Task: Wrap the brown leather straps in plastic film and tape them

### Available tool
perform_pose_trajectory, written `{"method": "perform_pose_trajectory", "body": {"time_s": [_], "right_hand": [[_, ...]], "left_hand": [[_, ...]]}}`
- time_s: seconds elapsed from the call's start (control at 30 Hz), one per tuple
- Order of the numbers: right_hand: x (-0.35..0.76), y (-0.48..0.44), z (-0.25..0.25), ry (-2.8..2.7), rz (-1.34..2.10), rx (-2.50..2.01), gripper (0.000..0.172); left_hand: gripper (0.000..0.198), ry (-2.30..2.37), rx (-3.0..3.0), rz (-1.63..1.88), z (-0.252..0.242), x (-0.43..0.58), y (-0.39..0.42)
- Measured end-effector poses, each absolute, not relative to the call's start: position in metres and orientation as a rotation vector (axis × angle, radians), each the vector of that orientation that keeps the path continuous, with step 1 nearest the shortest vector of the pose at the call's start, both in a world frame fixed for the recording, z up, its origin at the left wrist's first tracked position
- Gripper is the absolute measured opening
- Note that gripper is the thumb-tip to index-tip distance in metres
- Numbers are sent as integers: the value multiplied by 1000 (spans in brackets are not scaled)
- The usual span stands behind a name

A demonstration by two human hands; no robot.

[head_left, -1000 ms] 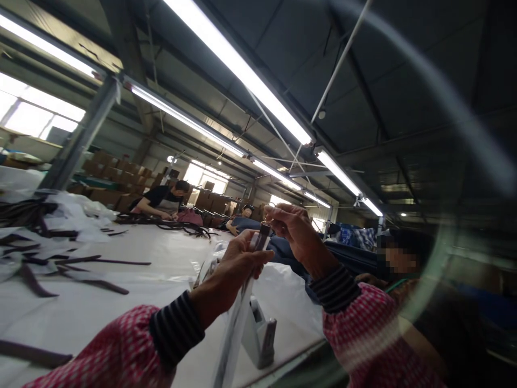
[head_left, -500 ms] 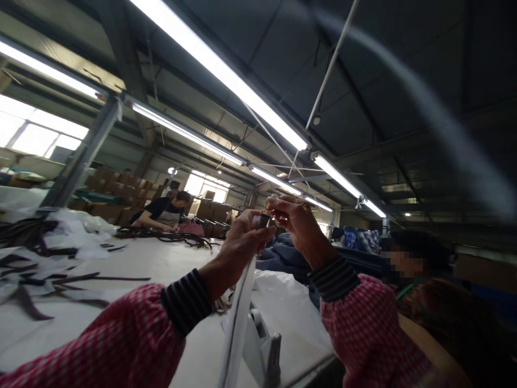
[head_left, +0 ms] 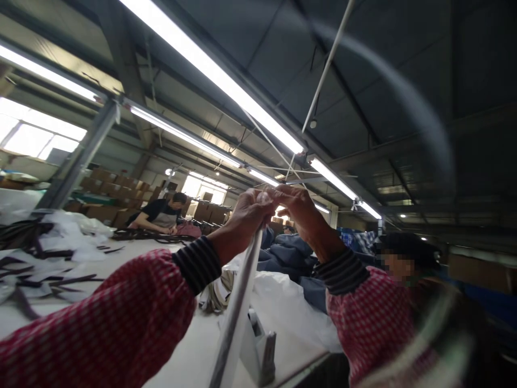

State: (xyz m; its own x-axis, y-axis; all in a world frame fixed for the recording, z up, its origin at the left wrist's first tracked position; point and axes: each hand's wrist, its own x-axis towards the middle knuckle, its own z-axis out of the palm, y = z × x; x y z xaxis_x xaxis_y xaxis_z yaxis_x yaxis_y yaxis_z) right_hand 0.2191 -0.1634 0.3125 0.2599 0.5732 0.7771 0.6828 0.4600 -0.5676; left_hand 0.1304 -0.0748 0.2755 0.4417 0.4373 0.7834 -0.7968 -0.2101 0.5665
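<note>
The left hand (head_left: 252, 213) is closing around the top of a long pale strip (head_left: 238, 307), fingers curled tight, and the right hand (head_left: 301, 210) is pinching in from the other side, its fingertips (head_left: 278, 195) meeting the left hand's at the strip's top end. Whether the right hand has the strip itself or some small piece there — can't tell, the fingers hide it. Both hands are raised high in front of the head camera, and the strip is hanging down and slightly tilted from the left hand toward the table edge, its lower end out of frame. Pink checked sleeves with dark striped cuffs are covering both forearms, the left cuff (head_left: 197, 264) and the right cuff (head_left: 342, 271) well apart.

Below the strip, a grey-white plastic holder (head_left: 258, 345) is standing on the white-covered work table (head_left: 181, 345), beside a crumpled white plastic sheet (head_left: 291, 307). Dark straps (head_left: 68, 280) are lying across the table's left side, dark blue bundles (head_left: 286, 256) are piled beyond the hands, and a co-worker (head_left: 398, 258) is sitting close on the right. Farther off, another co-worker (head_left: 159, 215) is bending over a heap of dark straps (head_left: 137, 233), with cardboard cartons (head_left: 103, 186) behind.
</note>
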Motion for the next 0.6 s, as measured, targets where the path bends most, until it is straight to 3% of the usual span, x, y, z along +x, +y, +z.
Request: {"method": "perform_pose_trajectory", "body": {"time_s": [0.17,0.23,0.3,0.43,0.6], "right_hand": [[194,-158,238,-1387,273,-1051,29],[184,-156,199,-1321,545,-964,26],[182,-158,166,-1197,657,-962,34],[208,-174,127,-1191,570,-1274,50],[236,-197,113,-1500,450,-1642,55]], "left_hand": [[28,-235,1259,1244,265,124,-73],[23,-189,1226,1262,249,119,-73],[14,-149,1205,1254,227,113,-71],[17,1,1376,1093,171,92,-53],[27,-24,1751,517,122,68,-25]]}}
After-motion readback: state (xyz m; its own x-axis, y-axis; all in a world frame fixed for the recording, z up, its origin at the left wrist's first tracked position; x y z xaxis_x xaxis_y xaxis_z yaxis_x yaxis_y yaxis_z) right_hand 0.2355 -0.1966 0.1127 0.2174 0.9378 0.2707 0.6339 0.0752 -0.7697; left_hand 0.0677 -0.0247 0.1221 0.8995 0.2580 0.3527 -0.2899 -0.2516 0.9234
